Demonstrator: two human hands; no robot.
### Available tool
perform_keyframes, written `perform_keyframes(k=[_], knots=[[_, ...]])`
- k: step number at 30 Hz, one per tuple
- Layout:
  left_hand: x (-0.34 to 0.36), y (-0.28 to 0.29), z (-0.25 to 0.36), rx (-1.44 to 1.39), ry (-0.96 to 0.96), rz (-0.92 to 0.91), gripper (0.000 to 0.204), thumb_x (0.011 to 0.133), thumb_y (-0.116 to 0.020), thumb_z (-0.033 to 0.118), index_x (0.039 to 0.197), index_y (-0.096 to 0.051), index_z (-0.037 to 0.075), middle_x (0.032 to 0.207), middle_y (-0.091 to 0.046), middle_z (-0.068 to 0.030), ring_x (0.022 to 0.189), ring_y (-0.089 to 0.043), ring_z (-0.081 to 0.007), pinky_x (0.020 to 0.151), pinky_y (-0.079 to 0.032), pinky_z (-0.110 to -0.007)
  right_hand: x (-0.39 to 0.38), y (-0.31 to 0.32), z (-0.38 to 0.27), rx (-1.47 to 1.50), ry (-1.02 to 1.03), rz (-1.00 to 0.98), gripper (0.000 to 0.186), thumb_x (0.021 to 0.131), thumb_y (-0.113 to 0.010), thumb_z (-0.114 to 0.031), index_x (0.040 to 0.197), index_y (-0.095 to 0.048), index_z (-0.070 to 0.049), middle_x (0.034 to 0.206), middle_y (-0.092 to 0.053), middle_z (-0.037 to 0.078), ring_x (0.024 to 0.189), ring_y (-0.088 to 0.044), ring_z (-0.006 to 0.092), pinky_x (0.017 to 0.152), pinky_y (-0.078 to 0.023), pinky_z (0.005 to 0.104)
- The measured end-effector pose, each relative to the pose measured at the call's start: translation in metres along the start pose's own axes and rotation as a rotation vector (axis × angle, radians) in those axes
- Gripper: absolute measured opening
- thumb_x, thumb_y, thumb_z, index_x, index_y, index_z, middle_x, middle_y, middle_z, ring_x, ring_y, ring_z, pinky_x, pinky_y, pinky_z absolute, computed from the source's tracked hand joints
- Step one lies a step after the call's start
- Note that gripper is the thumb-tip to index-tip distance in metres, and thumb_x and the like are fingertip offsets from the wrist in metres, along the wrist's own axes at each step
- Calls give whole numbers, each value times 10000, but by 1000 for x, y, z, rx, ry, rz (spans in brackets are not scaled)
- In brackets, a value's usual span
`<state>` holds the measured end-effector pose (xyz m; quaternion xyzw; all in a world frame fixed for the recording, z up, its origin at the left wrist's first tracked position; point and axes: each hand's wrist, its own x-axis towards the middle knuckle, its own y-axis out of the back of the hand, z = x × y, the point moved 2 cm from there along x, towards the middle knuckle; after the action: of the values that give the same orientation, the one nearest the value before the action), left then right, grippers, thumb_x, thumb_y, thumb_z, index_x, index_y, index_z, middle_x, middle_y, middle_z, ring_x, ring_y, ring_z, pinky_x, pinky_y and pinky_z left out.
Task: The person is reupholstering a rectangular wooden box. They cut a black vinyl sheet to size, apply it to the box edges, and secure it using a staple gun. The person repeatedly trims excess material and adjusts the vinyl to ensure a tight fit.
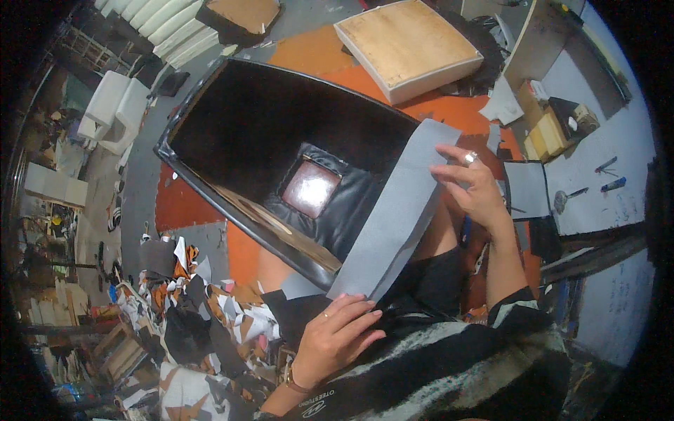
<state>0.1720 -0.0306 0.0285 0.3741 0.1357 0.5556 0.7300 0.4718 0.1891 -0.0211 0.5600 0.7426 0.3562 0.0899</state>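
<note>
A long grey fabric strip [397, 203] lies slantwise along the near right end of a black-covered, open box-like frame [277, 254]. My right hand [479, 188], with a ring on it, holds the strip's far end at its right edge, fingertips on the fabric. The fingers of my left hand [335, 342] are closed at the strip's near end; its thumb is partly apart from them. Inside the frame, wrinkled black covering [358, 203] surrounds a shiny reddish-brown square [311, 187]. Under the strip, the frame's near right edge is hidden.
A pale padded board [411, 49] lies beyond the frame on orange sheeting. Fabric scraps [210, 316] heap up at the lower left. At the right, a white work surface [600, 175] carries small tools and wooden blocks. White foam pieces [116, 109] stand at the far left.
</note>
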Motion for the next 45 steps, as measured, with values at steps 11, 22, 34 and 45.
perform_keyframes(k=[11, 22, 34, 45], knots=[[0, 47, -32, 162, -16, 103, 361, 808, -906, 127, 1146, -781, 107, 1136, -776, -89, 1162, -725, -330, 1096, -541, -519, -39, 11, 61, -35, -243, 321, 284, 970, -711, -85, 1249, -766, -64, 1404, -711, 122, 1182, -715, 262, 1030, -548, 381], [4, 56, -87, 547, -114, -94, 405, 841, -843, 164, 1226, -782, 275, 1258, -726, 81, 1351, -606, -258, 1250, -299, -697, -494, -146, 241, -604, -1220, -240, 513, 957, -694, -329, 1396, -667, -65, 1289, -691, 288, 1317, -588, 457, 1139, -452, 565], [20, 58, -108, 441, -178, -104, 383, 740, -826, 135, 1087, -802, 295, 1091, -696, 61, 1153, -652, -207, 1247, -349, -613, -488, -137, 202, -442, -1169, -239, 344, 1037, -589, -287, 1121, -786, -17, 1077, -767, 230, 1077, -702, 445, 1098, -473, 515], [36, 76, -102, 499, 56, -210, 810, 610, -953, 293, 1371, -687, 223, 1311, -686, -17, 1362, -581, -312, 1248, -271, -687, -475, -80, 219, -429, -1436, -22, 427, 995, -690, -390, 1124, -775, 8, 1117, -763, 247, 1125, -691, 440, 1096, -475, 502]])
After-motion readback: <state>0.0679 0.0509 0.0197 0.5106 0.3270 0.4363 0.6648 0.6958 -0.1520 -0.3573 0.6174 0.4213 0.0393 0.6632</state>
